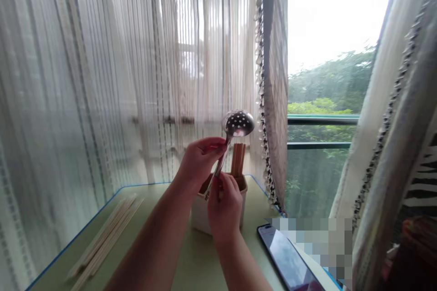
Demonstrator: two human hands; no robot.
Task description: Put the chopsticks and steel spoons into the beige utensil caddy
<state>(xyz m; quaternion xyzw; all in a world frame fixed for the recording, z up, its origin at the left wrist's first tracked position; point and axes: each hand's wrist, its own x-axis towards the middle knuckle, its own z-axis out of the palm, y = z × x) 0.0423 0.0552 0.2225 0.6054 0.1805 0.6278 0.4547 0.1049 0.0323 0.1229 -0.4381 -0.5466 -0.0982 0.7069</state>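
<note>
A metal slotted ladle with round holes in its bowl is held up in front of me, bowl at the top and handle slanting down to the left. My left hand pinches the handle just below the bowl. Lower down, my right hand has its fingers closed round the handle. Behind my right hand stands a pale utensil holder with a brown inside. Several brown chopsticks stand upright in its right part. My hands and the ladle hide much of the holder's opening.
Several pale wooden chopsticks lie on the left of the green tabletop, which has a blue edge. A phone lies at the right. Sheer curtains hang behind the table, with a window at the right.
</note>
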